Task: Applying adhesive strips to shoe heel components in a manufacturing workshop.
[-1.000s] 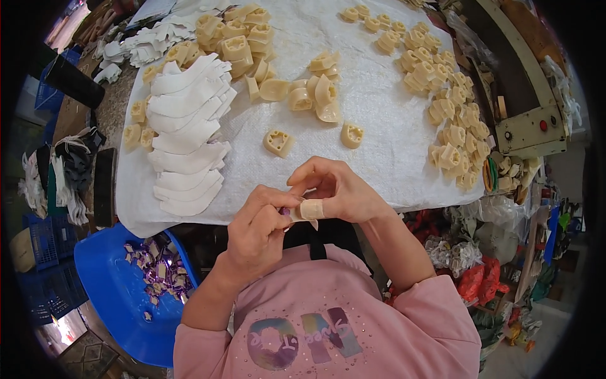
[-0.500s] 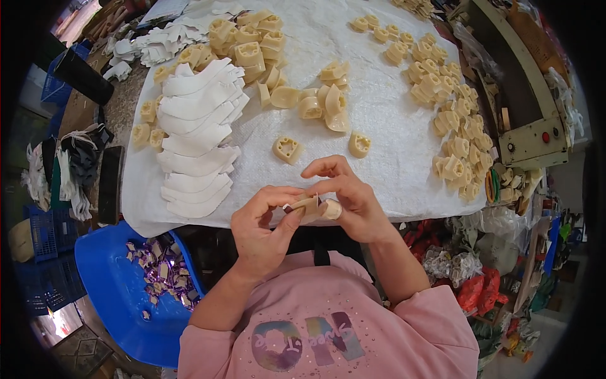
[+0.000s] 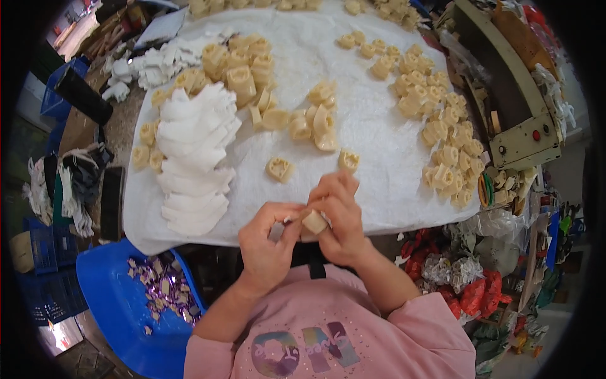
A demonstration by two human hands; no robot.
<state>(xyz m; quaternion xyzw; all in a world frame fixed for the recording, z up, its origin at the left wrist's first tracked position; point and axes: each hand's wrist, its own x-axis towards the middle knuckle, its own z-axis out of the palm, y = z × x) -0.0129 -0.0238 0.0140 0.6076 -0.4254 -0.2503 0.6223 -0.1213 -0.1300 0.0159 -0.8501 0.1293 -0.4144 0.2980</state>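
Observation:
My left hand and my right hand meet in front of my chest, at the near edge of the table. Between them they pinch a small cream piece with a purple edge, mostly hidden by the fingers. A pale wrap covers my right thumb. Just beyond the hands stand two cream moulded plastic blocks with hollow tops, one to the left and one to the right. An overlapping row of curved white sheet pieces lies to the left.
A white sheet covers the table. Cream moulded pieces are heaped at the back left and along the right. A blue tub with shiny purple pieces stands lower left. A beige machine flanks the right edge.
Both hands have drawn closer together around the small piece. My right fingers have curled in, and its wrapped thumb has moved left. The view has shifted, so the table sits lower.

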